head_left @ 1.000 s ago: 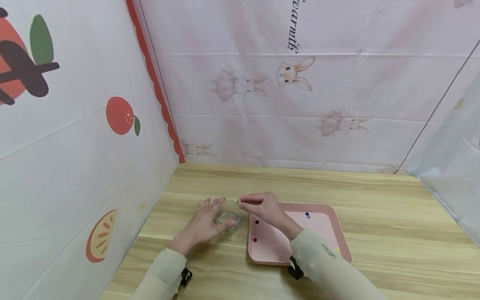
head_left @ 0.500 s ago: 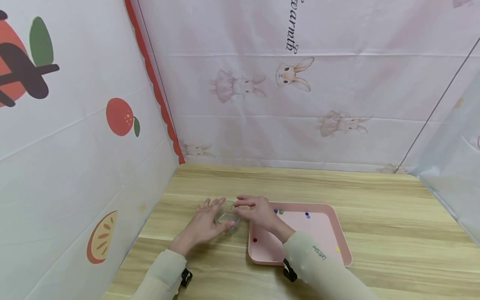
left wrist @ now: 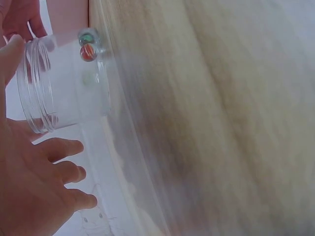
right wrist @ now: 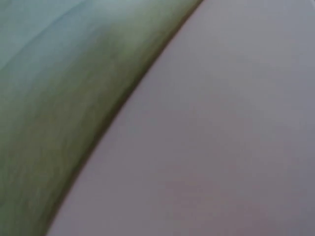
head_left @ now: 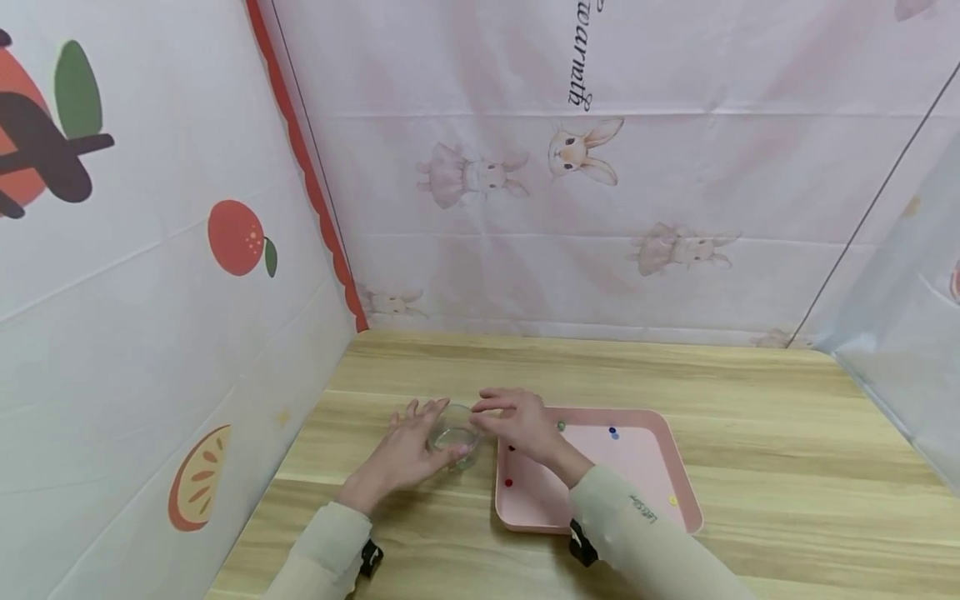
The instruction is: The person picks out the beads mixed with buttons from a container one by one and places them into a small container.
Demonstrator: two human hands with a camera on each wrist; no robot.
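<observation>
A clear glass jar (head_left: 454, 438) with a threaded rim stands upright on the wooden table. My left hand (head_left: 405, 447) grips it around the top, thumb on the near side and index finger on the far side. Two marbles, a green one (left wrist: 87, 38) and an orange-red one (left wrist: 88, 52), show at the jar's bottom in the left wrist view. At the jar's right rim is my right hand (head_left: 517, 423), thumb and fingers a little apart with nothing visible between them. The right wrist view shows only table and tray surface.
Right of the jar lies a pink tray (head_left: 637, 467), partly under my right forearm. Several marbles are spread in it, among them a red marble (head_left: 508, 482), a yellow marble (head_left: 672, 501), a dark blue marble (head_left: 612, 431) and a green marble (head_left: 561, 426). Printed cloth hangs behind the table.
My right hand has moved left from beside the jar to its rim, and the small marble it pinched no longer shows in its fingers. The left hand keeps its hold on the jar.
</observation>
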